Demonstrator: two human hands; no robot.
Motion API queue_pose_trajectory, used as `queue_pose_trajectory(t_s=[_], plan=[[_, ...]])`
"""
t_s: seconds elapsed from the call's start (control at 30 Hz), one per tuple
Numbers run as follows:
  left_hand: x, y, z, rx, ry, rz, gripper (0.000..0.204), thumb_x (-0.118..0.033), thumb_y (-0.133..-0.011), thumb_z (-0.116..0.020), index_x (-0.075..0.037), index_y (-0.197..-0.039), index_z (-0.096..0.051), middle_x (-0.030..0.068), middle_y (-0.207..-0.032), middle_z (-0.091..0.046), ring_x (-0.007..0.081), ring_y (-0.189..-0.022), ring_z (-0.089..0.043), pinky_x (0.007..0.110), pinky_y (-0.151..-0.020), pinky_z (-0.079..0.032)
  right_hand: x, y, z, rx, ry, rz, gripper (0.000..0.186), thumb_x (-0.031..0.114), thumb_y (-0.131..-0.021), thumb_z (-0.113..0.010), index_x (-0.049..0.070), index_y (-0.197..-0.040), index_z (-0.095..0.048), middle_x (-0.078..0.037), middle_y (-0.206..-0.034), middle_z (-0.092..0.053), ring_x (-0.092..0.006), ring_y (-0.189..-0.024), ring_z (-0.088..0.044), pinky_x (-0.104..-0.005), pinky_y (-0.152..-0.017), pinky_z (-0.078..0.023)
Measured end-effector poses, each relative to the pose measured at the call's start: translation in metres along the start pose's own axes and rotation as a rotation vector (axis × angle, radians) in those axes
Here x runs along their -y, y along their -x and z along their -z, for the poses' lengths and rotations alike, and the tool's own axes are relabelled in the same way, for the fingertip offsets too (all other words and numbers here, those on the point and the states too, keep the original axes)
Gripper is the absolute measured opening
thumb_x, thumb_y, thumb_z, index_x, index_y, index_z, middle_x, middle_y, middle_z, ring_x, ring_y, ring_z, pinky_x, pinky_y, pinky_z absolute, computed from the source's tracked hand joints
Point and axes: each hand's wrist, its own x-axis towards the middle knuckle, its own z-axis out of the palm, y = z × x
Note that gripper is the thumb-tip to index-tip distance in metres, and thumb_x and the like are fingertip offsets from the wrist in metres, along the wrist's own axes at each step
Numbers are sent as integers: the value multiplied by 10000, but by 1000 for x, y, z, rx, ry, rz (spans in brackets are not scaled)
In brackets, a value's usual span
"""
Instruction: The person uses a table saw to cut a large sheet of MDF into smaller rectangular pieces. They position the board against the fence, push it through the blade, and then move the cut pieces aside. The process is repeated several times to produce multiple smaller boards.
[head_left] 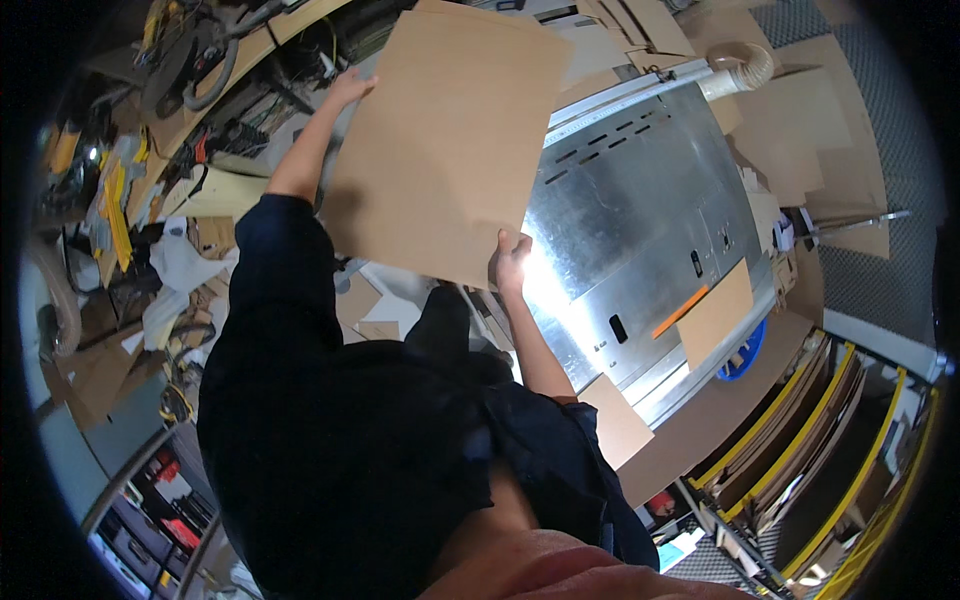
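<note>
A large brown cardboard sheet (450,140) is held up in front of me, tilted, between both hands. My left hand (352,88) grips its left edge near the far end, with the fingers partly hidden by the board. At the near right corner my right hand (511,262) is closed on the sheet, thumb on the upper face. A second edge shows along the far end, so there may be more than one sheet. Right of the board lies a shiny metal machine table (640,230) with slots, partly covered by the sheet.
On the metal table rest an orange strip (680,311) and a small cardboard piece (716,313). A blue round bin (745,352) stands beyond its right edge. A yellow-edged rack (800,440) holds boards at lower right. A ribbed hose (740,70) joins the far corner. Clutter fills the left side.
</note>
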Motion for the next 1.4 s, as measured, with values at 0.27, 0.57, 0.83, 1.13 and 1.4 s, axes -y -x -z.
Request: queue_pose_trajectory(t_s=[0.27,0.57,0.83,1.13,1.4], plan=[[131,178,-33,106,184,30,506,-457,-866,-627,4,-1075,-621,178,-862,-624,373,-862,-591,461,-757,-456,-25,-10,-18,-137,133,176,396,307,-894,-669,-51,-992,-529,-200,-952,-622,-261,-876,-581,-389,-779,-466],[61,275,-15,-226,127,30,529,-515,-903,-531,-6,-996,-642,226,-930,-649,394,-916,-621,474,-786,-474,-16,-35,15,266,-290,4,432,338,-915,-656,-65,-1061,-607,-135,-949,-661,-186,-778,-632,-323,-678,-532],[23,491,16,-260,381,196,509,-491,-913,-570,5,-1022,-615,192,-884,-667,291,-828,-649,389,-739,-489,-25,58,121,446,-429,51,378,283,-934,-627,-40,-1118,-560,-133,-1047,-638,-217,-878,-621,-370,-765,-537],[55,716,39,-327,749,324,413,-386,-935,-602,5,-1065,-610,57,-889,-654,128,-809,-580,314,-726,-476,26,174,165,701,-236,263,294,232,-952,-612,-39,-1065,-588,-83,-1002,-646,-128,-899,-571,-281,-831,-465],[144,881,21,-544,820,702,488,-406,-892,-663,6,-1146,-595,34,-985,-647,102,-843,-587,273,-750,-484,36,255,85,1025,98,448,356,260,-926,-654,-57,-1076,-596,-92,-983,-661,-149,-869,-575,-282,-775,-466]])
